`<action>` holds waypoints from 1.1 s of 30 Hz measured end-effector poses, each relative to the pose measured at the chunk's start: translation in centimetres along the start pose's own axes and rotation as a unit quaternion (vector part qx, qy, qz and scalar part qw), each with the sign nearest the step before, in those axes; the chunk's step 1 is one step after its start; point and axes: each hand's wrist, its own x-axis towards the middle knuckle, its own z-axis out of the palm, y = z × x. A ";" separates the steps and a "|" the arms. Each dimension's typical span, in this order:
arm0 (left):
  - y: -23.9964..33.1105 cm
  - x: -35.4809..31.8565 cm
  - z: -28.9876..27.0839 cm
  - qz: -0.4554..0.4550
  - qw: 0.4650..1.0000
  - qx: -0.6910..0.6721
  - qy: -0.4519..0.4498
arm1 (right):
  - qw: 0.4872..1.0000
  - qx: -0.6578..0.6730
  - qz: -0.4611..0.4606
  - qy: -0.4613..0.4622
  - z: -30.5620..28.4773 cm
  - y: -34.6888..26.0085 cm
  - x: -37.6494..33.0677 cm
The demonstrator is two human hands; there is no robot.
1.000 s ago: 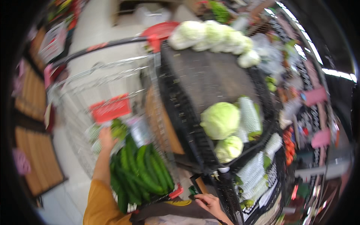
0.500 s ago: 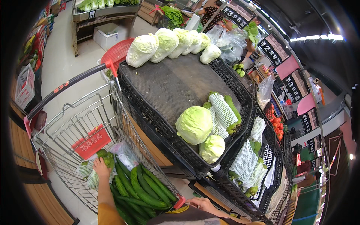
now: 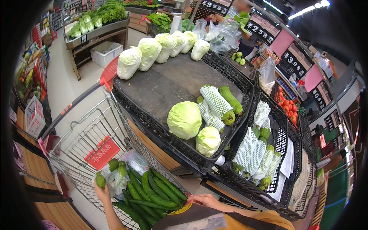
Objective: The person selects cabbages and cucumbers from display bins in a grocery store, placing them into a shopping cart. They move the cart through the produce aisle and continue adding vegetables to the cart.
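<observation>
At the lower left, my left hand [image 3: 102, 194] is closed around a green gourd [image 3: 100, 181] inside the wire shopping cart [image 3: 73, 153]. Other gourds in white foam nets [image 3: 120, 174] lie right beside it. A heap of long green cucumbers [image 3: 153, 191] fills the near end of the cart, with a clear plastic bag [image 3: 136, 163] behind them. My right hand [image 3: 205, 200] has its fingers curled at the cart's red corner, right of the cucumbers. Its fingertips are partly hidden there.
Beside the cart stands a black crate display [image 3: 153, 90] with napa cabbages [image 3: 149, 53], a round cabbage [image 3: 184, 120] and netted gourds [image 3: 214, 101]. Another black crate [image 3: 281, 153] holds more netted gourds. Tomatoes [image 3: 287, 109] lie farther right. A person [image 3: 245, 42] stands behind the bags.
My left hand has shifted from atop the gourds to their left side and now grips one gourd. My right hand has come onto the cart's corner. The whole view has swung a little.
</observation>
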 end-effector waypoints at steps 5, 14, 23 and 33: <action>11.8 -0.2 -9.8 0.019 0.973 -0.221 0.066 | 0.996 0.020 -0.084 -0.009 -2.0 -0.3 0.0; 37.3 -5.4 -15.9 0.054 0.607 -0.772 -0.178 | 0.957 0.046 -0.282 0.058 -11.6 -6.6 3.3; 56.8 -5.7 -8.6 0.117 0.635 -0.716 -0.264 | 0.937 0.055 -0.304 0.166 -25.1 -8.0 4.2; 40.1 -10.6 -0.3 0.195 0.886 -0.257 -0.333 | 0.918 0.169 -0.028 0.356 -37.8 10.6 15.0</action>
